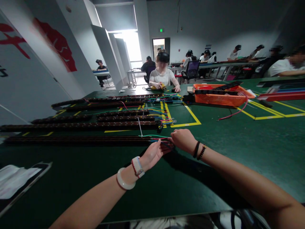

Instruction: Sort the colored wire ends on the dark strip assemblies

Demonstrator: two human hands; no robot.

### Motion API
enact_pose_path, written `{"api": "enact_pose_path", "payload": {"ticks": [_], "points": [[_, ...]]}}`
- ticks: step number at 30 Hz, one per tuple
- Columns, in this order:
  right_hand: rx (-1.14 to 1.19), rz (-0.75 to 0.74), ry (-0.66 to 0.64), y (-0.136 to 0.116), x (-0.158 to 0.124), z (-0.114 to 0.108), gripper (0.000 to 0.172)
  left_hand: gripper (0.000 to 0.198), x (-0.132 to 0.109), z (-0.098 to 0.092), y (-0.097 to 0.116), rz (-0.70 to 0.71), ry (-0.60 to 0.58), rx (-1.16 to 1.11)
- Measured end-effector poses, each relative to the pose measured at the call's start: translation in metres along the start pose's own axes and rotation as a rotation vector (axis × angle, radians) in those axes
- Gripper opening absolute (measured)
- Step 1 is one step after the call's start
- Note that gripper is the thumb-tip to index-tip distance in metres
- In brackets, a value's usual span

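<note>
Colored wires (163, 138) — between left grip (153, 154) and right grip (184, 140).

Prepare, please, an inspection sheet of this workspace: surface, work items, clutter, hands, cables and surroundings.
Surface: green table with yellow tape lines.
Work items: nearest dark bundle lying lengthwise; other dark bundles beyond it.
Clutter: orange basket with dark parts; white sheet at left.
Hands: left hand and right hand meet at the nearest bundle's wires; grips unclear.
Cables: red cable trails from basket to table.
Surroundings: co-worker opposite holds yellow tool.
</note>
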State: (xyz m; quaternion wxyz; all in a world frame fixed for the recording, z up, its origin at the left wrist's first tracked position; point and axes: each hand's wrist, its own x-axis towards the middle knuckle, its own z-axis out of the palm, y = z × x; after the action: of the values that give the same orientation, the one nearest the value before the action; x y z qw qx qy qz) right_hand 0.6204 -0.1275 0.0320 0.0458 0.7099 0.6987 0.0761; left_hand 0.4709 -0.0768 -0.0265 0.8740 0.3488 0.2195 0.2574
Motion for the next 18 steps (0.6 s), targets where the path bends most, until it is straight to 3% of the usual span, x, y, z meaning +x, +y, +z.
{"api": "enact_pose_path", "payload": {"ticks": [4, 11, 18], "points": [[0.023, 0.004, -0.052, 0.001, 0.006, 0.009, 0.042, 0.025, -0.001, -0.003, -0.001, -0.015, 0.012, 0.055], [0.000, -0.013, -0.028, -0.003, 0.009, 0.024, 0.043, 0.026, -0.001, -0.001, -0.001, -0.007, 0.051, 0.050], [-0.002, 0.011, -0.015, 0.002, -0.002, -0.004, 0.046, 0.023, -0.001, -0.003, -0.001, -0.015, 0.016, 0.034]]}}
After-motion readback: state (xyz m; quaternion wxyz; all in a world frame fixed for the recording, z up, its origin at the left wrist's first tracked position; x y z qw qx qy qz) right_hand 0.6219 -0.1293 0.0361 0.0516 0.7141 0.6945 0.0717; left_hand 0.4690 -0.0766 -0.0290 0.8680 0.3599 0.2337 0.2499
